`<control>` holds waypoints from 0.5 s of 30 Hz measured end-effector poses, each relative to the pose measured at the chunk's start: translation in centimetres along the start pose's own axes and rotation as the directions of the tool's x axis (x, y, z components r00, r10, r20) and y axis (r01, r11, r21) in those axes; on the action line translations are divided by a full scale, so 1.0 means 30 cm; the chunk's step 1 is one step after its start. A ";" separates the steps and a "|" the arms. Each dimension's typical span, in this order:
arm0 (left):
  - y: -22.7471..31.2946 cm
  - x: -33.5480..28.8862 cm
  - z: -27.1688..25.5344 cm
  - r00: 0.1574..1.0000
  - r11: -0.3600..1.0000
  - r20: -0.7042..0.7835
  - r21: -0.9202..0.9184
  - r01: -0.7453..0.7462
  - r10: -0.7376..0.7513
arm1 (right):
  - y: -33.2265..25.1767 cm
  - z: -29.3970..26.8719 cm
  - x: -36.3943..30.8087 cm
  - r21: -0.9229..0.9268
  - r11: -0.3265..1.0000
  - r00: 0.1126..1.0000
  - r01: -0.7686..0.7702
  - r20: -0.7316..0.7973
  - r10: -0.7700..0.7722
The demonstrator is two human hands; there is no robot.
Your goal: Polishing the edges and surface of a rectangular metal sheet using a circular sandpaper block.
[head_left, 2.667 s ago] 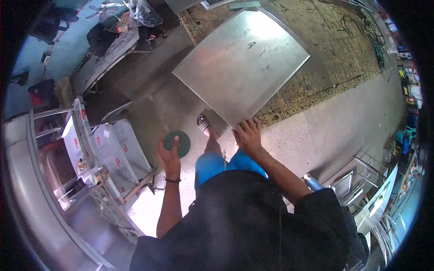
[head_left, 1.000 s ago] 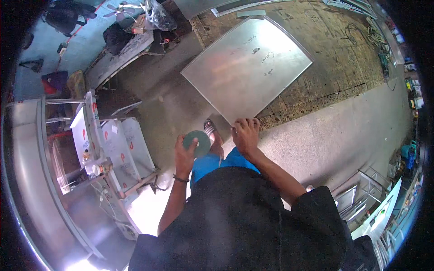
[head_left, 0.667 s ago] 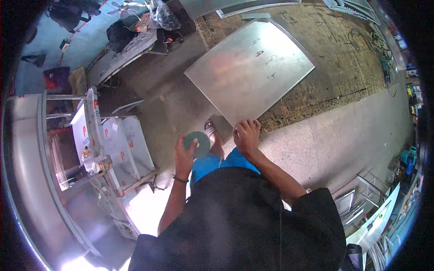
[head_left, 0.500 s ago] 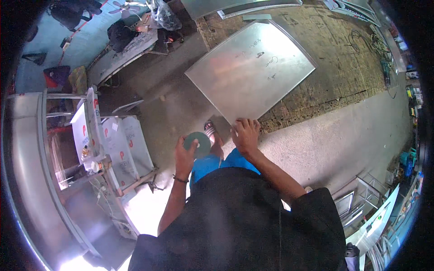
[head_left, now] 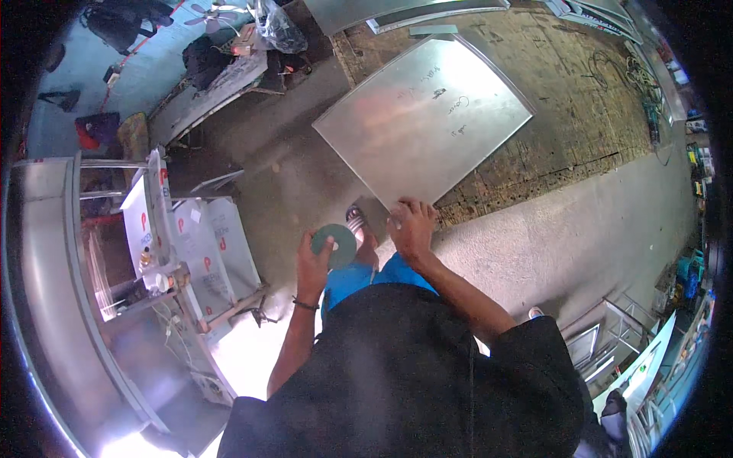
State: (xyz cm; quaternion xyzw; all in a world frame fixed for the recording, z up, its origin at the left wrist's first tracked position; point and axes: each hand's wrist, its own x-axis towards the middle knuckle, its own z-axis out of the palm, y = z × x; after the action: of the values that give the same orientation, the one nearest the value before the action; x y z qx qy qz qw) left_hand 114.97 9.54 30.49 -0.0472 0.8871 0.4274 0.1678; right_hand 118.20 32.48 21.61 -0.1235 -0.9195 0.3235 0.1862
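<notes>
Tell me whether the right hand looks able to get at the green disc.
Probably yes: the right hand, at the near corner of the metal sheet, seems to have a free path to the green disc, whose right side is uncovered; the left hand grips its left side.

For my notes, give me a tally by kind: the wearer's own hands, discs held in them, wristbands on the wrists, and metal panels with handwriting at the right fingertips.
Hands: 2 (left hand, right hand)
Discs: 1 (green disc, in the left hand)
Wristbands: 1 (dark wristband, left wrist)
Panels: 1 (metal panel)
Total: 5
</notes>
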 end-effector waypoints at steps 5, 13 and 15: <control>0.025 -0.005 0.041 0.985 0.986 -0.103 -0.075 -0.146 0.138 | 0.027 0.008 -0.005 -0.058 0.997 0.996 0.049 0.078 -0.044; 0.180 0.059 0.027 0.955 0.992 0.292 -0.103 0.073 -0.040 | -0.058 -0.136 0.067 0.516 0.855 0.958 -0.057 0.270 -0.099; 0.193 0.093 0.023 0.919 0.985 0.388 -0.118 0.124 -0.069 | -0.053 -0.176 0.082 0.497 0.867 0.934 0.037 0.291 -0.207</control>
State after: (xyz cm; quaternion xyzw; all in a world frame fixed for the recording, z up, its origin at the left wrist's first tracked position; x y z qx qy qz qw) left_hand 111.21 13.88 33.43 -0.0185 0.8018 0.4806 0.3546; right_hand 118.05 35.00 27.08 0.0430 -0.8331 0.5466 0.0724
